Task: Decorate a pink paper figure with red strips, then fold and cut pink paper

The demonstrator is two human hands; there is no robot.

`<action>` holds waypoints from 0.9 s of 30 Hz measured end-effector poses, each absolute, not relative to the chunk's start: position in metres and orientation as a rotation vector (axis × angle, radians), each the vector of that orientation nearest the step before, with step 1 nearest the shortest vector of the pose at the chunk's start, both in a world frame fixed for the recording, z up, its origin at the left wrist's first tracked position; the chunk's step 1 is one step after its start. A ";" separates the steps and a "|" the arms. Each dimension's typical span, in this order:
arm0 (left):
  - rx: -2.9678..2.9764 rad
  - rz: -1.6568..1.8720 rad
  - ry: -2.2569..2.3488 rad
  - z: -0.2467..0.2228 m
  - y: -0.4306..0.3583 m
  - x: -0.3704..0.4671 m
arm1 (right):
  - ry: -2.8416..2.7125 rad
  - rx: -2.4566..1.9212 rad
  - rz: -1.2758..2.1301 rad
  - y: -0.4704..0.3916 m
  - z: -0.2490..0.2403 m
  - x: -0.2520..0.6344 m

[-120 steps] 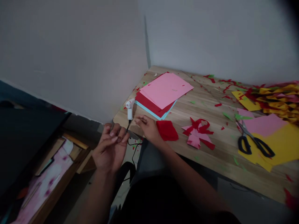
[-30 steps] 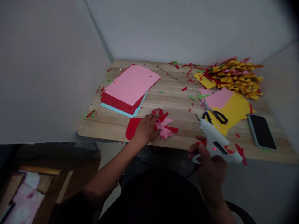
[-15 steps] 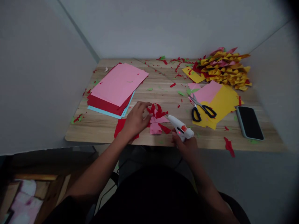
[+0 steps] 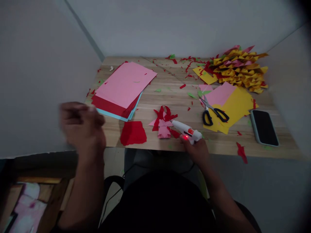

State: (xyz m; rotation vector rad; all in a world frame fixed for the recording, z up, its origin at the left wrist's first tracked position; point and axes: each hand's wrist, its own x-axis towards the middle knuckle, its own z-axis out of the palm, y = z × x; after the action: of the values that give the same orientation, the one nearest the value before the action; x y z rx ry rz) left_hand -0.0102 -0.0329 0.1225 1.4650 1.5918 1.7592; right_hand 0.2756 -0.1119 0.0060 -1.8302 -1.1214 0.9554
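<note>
My right hand point(image 4: 195, 148) is wrapped around the handle of a white hot glue gun point(image 4: 184, 127) at the desk's front edge, a red light glowing on it. The gun's nozzle reaches the side of a small figure of red and pink folded paper point(image 4: 164, 124) lying on the desk. My left hand point(image 4: 82, 124) is raised off the desk's left edge, slightly blurred. Its fingers are curled together in a pinch; whatever may be between them is hidden. A red paper piece point(image 4: 133, 133) lies between my left hand and the figure.
A stack of pink, red and blue sheets point(image 4: 126, 84) lies at the left. Black-handled scissors point(image 4: 213, 111) rest on yellow paper point(image 4: 239, 103) at the right, beside a phone point(image 4: 264, 127). Behind stands a cluster of yellow folded paper point(image 4: 243, 71). Red and green scraps litter the desk.
My left hand has let go of the paper figure and moved left, up off the desk. The red paper piece is uncovered. The glue gun stays beside the figure.
</note>
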 end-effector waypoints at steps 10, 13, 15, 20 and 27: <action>1.314 1.499 1.299 -0.021 -0.010 -0.004 | -1.418 -2.025 0.897 -0.097 0.014 0.273; 1.455 1.412 1.305 -0.029 -0.018 0.009 | -1.427 -2.035 0.943 -0.094 0.017 0.269; 1.518 1.375 1.304 -0.035 -0.021 0.016 | -1.444 -2.025 0.961 -0.093 0.020 0.267; 1.516 1.399 1.317 -0.047 -0.017 0.018 | -1.500 -2.035 0.932 -0.093 0.023 0.267; 1.554 1.329 1.402 -0.046 -0.015 0.017 | -1.534 -2.092 0.940 -0.085 0.024 0.264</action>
State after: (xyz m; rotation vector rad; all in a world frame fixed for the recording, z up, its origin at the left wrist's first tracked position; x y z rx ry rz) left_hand 0.0170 -0.0152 -0.0462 1.5540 1.4025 1.3294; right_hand 0.2637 -0.0855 0.0244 -2.0920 -1.5340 0.9399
